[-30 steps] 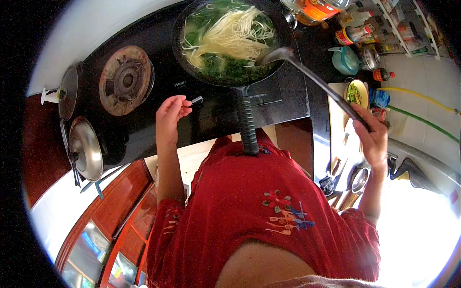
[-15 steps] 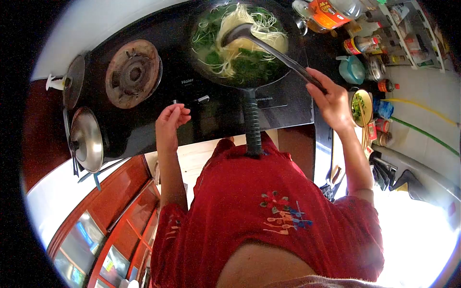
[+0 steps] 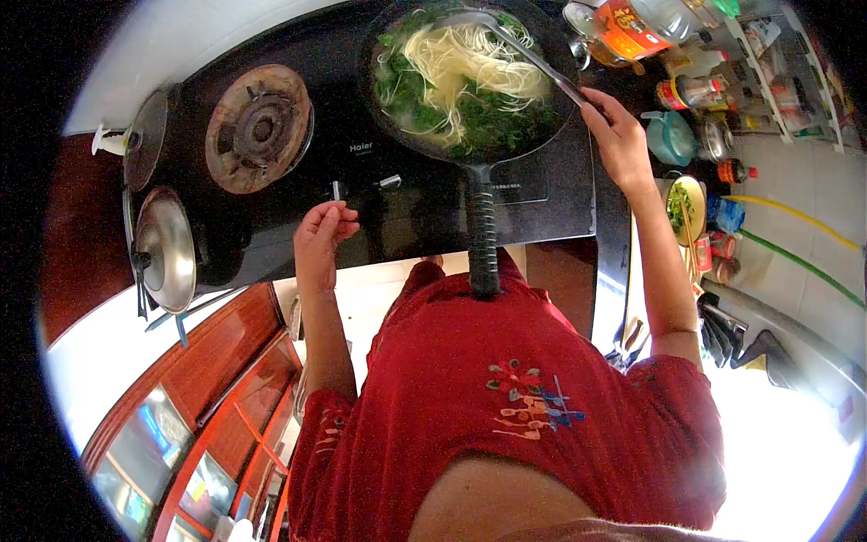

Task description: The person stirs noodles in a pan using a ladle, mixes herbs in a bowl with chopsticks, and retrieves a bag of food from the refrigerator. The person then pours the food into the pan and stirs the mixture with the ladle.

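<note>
My right hand (image 3: 623, 144) is wrapped round the handle of a metal ladle (image 3: 542, 61), up at the right of the wok. The ladle's head rests at the far side of the wok (image 3: 384, 126), partly sunk among the food. Pale noodles (image 3: 470, 68) and dark green leaves (image 3: 506, 126) fill the wok, whose black ribbed handle (image 3: 483, 239) points toward my body. My left hand (image 3: 321, 237) is closed with thumb and fingers together, just below a stove knob (image 3: 339, 190). Nothing shows between its fingers; I cannot tell if it touches the knob.
A second burner (image 3: 260, 129) sits left on the black stove (image 3: 361, 208). Two pan lids stand at its left edge, a shiny one (image 3: 172, 257) nearest. To the right are bottles, a teal container (image 3: 670, 137), and a bowl of chopped greens (image 3: 679, 208) with chopsticks.
My right hand has moved up slightly, and the ladle's head has shifted from the middle of the noodles to the wok's far side. My left hand stays near the knob.
</note>
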